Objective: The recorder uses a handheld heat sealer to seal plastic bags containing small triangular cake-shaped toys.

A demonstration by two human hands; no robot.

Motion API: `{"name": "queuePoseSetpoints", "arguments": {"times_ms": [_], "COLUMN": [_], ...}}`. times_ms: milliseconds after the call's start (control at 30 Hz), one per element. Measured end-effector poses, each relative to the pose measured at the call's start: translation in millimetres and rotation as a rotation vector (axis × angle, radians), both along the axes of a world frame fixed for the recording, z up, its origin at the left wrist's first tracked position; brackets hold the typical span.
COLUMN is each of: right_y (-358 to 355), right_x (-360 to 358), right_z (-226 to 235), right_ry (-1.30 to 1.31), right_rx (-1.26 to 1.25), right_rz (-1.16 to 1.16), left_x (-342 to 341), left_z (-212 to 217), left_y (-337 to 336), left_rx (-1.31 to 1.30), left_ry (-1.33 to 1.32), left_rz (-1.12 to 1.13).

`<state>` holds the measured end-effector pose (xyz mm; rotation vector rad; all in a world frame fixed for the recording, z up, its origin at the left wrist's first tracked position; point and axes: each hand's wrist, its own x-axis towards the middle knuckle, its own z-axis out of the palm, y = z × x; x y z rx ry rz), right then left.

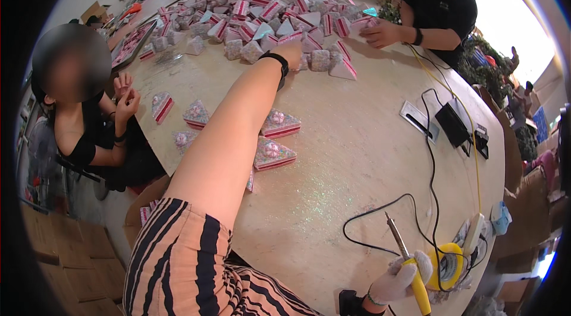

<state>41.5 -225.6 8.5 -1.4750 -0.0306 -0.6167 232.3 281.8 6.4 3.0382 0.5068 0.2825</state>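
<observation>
Your left hand reaches across the surface to the near edge of a heap of pink-striped cake-slice ornaments — you cannot tell whether its fingers are apart or together. Your gloved right hand has its fingers clamped around the yellow handle of a soldering iron, tip upward, near a yellow tape roll. Rosette-topped slices lie on both sides of your left forearm — well apart from the iron.
</observation>
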Motion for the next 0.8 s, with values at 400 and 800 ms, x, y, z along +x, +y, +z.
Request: {"name": "queuePoseSetpoints", "arguments": {"times_ms": [400,800], "right_y": [-9.1,0.8], "right_x": [-6.0,1.1], "right_z": [-0.2,2.4], "right_ry": [-0.087,-0.035], "right_rx": [0.014,0.13], "right_rz": [0.114,0.355], "left_x": [-69.3,-175.3], "left_z": [71.2,-7.3], "left_y": [-119.5,-257.8], "left_rx": [-0.438,-1.289], "left_ry": [-0.244,0.047], "left_rz": [-0.33,-0.35]}}
